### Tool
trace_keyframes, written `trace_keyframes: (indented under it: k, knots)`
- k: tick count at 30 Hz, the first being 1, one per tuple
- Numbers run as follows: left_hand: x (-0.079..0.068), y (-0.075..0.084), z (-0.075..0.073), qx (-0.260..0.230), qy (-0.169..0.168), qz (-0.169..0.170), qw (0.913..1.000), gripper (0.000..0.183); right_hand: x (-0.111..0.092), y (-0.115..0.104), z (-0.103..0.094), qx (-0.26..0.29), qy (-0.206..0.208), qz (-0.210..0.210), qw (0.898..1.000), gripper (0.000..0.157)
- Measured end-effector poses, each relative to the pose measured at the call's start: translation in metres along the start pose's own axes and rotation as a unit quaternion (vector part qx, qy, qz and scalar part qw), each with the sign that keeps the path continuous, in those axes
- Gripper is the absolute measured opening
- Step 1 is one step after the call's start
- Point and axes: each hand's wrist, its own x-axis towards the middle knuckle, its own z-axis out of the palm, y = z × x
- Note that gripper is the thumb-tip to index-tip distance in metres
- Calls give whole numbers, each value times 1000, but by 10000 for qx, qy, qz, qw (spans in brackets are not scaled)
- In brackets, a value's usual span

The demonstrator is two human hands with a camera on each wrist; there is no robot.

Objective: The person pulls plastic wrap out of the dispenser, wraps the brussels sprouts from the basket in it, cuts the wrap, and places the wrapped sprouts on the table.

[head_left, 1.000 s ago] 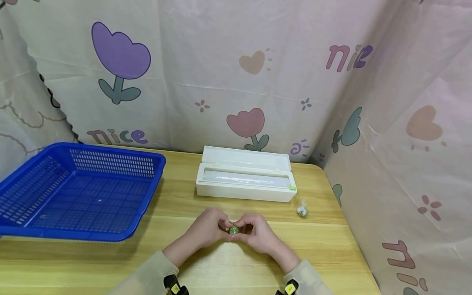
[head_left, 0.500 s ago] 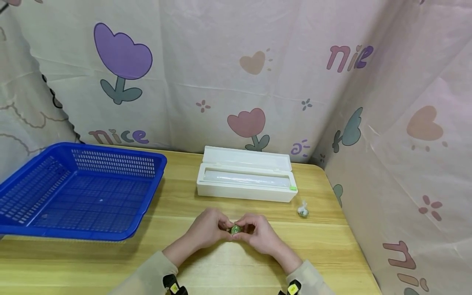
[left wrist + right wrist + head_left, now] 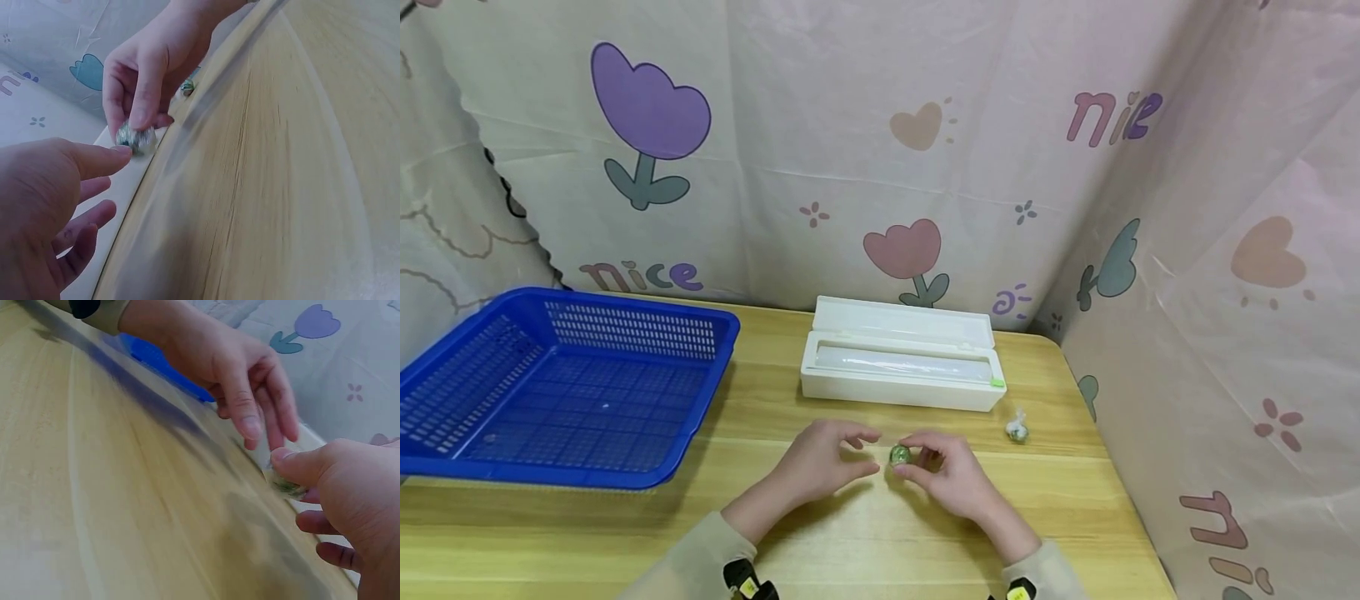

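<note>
A small green ball in shiny clear wrap (image 3: 898,455) is pinched between the thumb and fingers of my right hand (image 3: 953,475), just above the table. My left hand (image 3: 820,463) is off it, thumb and fingers spread, with a small gap to the ball in the head view. The ball (image 3: 137,139) looks glossy and partly blurred in the left wrist view. In the right wrist view, my right thumb and fingers partly cover the ball (image 3: 286,486). A second green ball, its clear wrap gathered into a tuft (image 3: 1017,429), lies on the table to the right.
Behind the hands stands a white dispenser box (image 3: 895,392) with its lid raised and a roll of clear film (image 3: 902,363) inside. A blue plastic basket (image 3: 576,479) sits at the left of the wooden table (image 3: 865,550). Printed curtains (image 3: 985,50) enclose the back and sides.
Both hands held the ball earlier. My left hand has let go and its fingers have opened. My right hand has moved slightly right with the ball.
</note>
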Motion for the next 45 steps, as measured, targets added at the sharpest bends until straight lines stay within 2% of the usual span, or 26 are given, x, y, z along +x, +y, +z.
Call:
trace_keyframes:
  k: [5,12,16,21,27,30,36,40,45]
  knots:
    - [-1,-2,-6,325,81,33,9994,47,-8,-1,-19,-251,368,137,9989,33]
    - [-6,-5,-14,691,202,126,9973,55,-20,8,-57,-506,1090,-284,9924,31]
    - [-8,-4,-20,956,343,419,9939,62,-29,15,-80,-682,1569,11,9852,33]
    - [-10,-6,-24,1364,621,781,9856,67,-43,32,-107,-1027,2268,428,9676,31]
    - [-12,-8,-30,1758,880,858,9767,73,-60,55,-135,-1373,2940,944,9412,25]
    - [-13,-10,-33,1800,940,805,9759,74,-67,67,-143,-1590,2909,1181,9360,26]
    - [-16,-14,-37,1861,966,735,9750,75,-80,90,-148,-1960,2453,1477,9379,29]
    - [-17,-17,-38,1937,975,697,9737,76,-83,98,-145,-1886,2357,1647,9390,33]
    - [-17,-21,-39,2017,996,685,9720,78,-84,103,-141,-1821,2458,1645,9377,37]
